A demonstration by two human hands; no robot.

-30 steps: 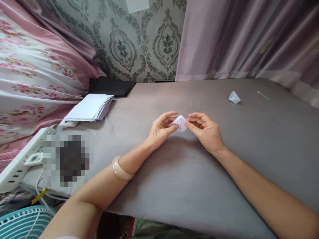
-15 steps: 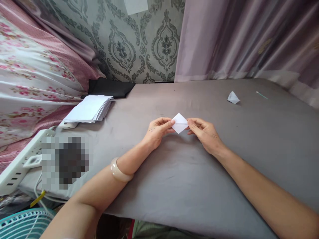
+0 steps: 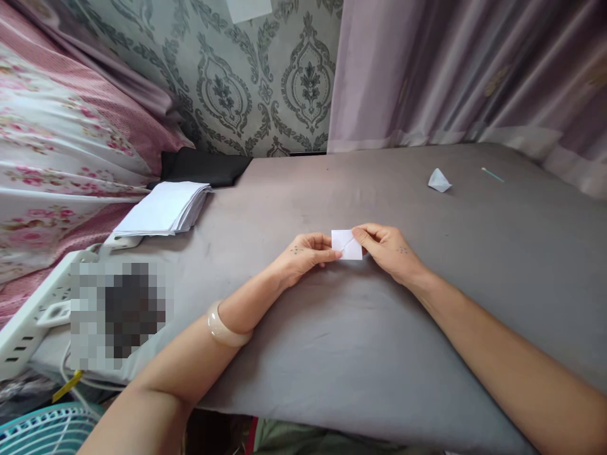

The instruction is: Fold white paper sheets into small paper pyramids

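A small square of folded white paper (image 3: pixel 348 246) is held between my two hands above the grey cloth surface, with a crease running diagonally across it. My left hand (image 3: pixel 310 256) pinches its lower left corner, thumb on top. At the upper right corner, my right hand (image 3: pixel 379 243) grips the paper between thumb and fingers. The fingertips beneath the paper are partly hidden. Farther back on the right lies a separate folded white paper piece (image 3: pixel 440 181).
A stack of white paper (image 3: pixel 159 208) lies at the left, before a black folder-like item (image 3: pixel 206 167). A white power strip (image 3: pixel 38 309) and a blurred dark object (image 3: pixel 135 309) are nearer. A thin stick (image 3: pixel 493 174) lies at the back right. A teal fan (image 3: pixel 47 430) stands lower left.
The held paper has turned from a diamond orientation to a square one, its crease now diagonal. My left hand has shifted slightly lower relative to the right. The view has moved a little.
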